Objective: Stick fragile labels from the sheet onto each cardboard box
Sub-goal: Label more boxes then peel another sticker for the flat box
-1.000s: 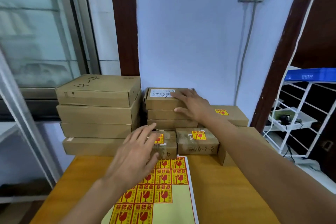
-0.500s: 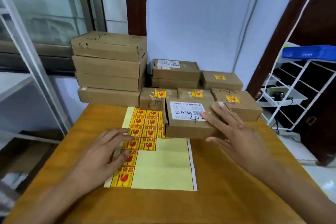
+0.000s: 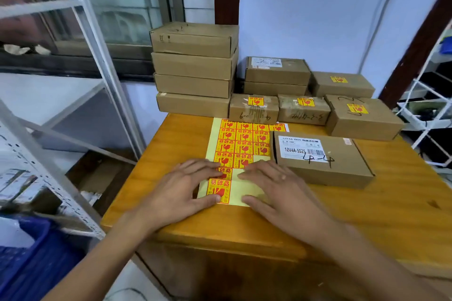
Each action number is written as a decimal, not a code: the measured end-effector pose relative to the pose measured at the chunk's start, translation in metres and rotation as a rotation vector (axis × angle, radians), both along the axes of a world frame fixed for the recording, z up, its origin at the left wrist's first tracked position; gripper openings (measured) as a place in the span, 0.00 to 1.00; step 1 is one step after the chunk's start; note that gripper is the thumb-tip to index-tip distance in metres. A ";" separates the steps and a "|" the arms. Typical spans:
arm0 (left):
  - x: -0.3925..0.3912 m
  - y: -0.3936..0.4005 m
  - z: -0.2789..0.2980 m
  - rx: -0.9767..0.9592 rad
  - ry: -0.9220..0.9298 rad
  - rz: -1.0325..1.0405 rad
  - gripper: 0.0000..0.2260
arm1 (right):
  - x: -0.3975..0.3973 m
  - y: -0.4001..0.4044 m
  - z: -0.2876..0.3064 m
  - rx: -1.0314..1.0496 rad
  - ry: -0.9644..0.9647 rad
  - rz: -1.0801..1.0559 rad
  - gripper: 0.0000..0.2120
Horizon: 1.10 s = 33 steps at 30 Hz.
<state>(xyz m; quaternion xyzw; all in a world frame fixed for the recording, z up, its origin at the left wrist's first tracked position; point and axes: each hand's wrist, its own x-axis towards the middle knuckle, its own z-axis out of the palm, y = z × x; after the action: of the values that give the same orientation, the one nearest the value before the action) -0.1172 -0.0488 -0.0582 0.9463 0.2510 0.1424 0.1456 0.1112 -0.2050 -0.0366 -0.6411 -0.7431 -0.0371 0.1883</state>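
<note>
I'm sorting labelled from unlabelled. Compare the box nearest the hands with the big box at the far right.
1. The nearest box carries no fragile label, only a white printed sticker; the far-right box has a yellow-and-red fragile label on top.
2. The nearest box overlaps the label sheet; the far-right box lies clear of it, on the table's back edge.

Both are closed brown cardboard with black handwriting on top.
</note>
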 end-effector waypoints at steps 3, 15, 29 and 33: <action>0.000 -0.001 -0.001 -0.031 -0.052 0.009 0.30 | -0.014 0.028 -0.015 -0.020 0.117 -0.030 0.20; 0.003 0.006 0.000 -0.114 -0.120 0.065 0.32 | -0.045 0.059 -0.020 0.062 0.176 -0.061 0.11; 0.003 0.008 0.005 -0.194 -0.115 0.091 0.29 | -0.050 0.066 -0.022 0.007 0.331 -0.038 0.08; 0.002 0.008 0.006 -0.197 -0.100 0.095 0.29 | -0.050 0.069 -0.021 -0.023 0.359 -0.031 0.07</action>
<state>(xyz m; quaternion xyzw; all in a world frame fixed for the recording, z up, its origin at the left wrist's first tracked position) -0.1151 -0.0405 -0.0526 0.9061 0.3010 0.1708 0.2434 0.0611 -0.1362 -0.0578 -0.6510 -0.6878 0.0833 0.3101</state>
